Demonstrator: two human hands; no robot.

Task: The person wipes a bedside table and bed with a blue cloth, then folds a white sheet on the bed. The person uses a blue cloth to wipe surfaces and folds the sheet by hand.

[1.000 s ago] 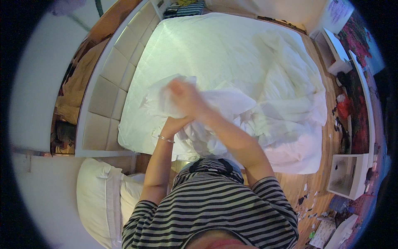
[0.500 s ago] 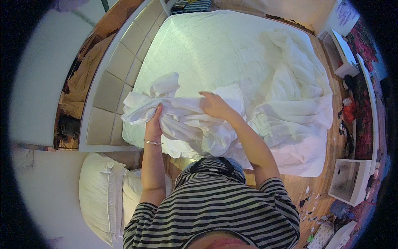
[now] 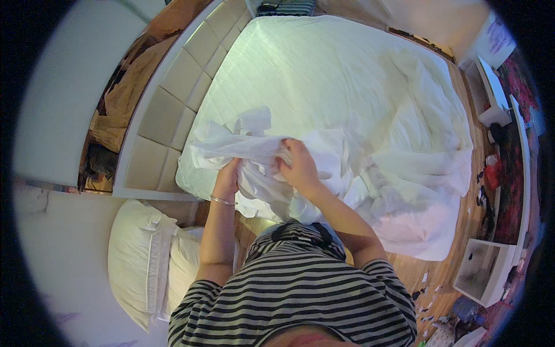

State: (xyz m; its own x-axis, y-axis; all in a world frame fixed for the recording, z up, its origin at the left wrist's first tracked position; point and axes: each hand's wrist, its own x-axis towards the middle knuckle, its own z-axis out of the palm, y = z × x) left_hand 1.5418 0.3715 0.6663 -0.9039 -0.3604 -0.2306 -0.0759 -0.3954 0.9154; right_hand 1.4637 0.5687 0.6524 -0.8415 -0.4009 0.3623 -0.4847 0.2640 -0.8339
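A bunched white bed sheet [image 3: 260,170] is held up in front of me, over the near side of a bed. My left hand [image 3: 229,175], with a bracelet at the wrist, is closed around its gathered left part, the fingertips hidden in the folds. To the right, my right hand [image 3: 298,165] pinches a fold of the same cloth between thumb and fingers. Behind the sheet lies the white quilted mattress [image 3: 300,69]. A rumpled white duvet or cover [image 3: 413,139] spreads over the bed's right side, close to the sheet.
A padded headboard [image 3: 165,110] borders the bed on the left. White pillows [image 3: 136,254] are stacked at the lower left. On the right are an open white cabinet box [image 3: 483,272], a red item [image 3: 492,173] and scraps littering the wooden floor [image 3: 425,283].
My right hand has turned from a pointing, spread pose on top of the cloth to pinching a fold, knuckles upward. The left hand keeps its grip. The whole view has shifted slightly.
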